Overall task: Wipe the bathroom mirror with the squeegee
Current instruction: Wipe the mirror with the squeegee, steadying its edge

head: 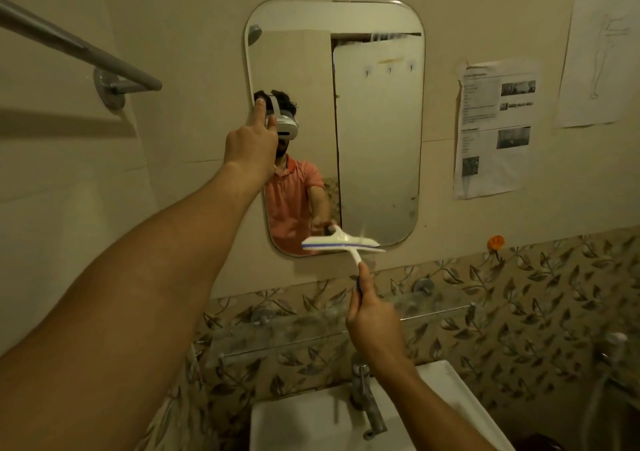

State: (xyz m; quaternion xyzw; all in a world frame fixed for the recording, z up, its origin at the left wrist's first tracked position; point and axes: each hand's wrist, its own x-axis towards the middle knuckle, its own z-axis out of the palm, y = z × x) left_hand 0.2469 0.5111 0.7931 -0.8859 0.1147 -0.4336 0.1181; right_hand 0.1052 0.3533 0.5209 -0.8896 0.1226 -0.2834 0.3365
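Note:
A rounded rectangular mirror point(377, 121) hangs on the cream wall above the sink. My right hand point(372, 322) grips the handle of a white squeegee point(341, 244) with a blue strip along its blade. The blade lies roughly level across the mirror's bottom edge, right of centre. My left hand point(251, 147) reaches up to the mirror's left edge at mid height, thumb raised against the glass rim and the other fingers curled behind it. The mirror reflects a person in an orange shirt with a headset.
A glass shelf point(311, 333) runs below the mirror over leaf-patterned tiles. A white sink point(446, 391) with a metal tap point(367, 398) is under my right arm. A towel rail point(79, 48) juts out at upper left. Paper sheets point(495, 128) hang right of the mirror.

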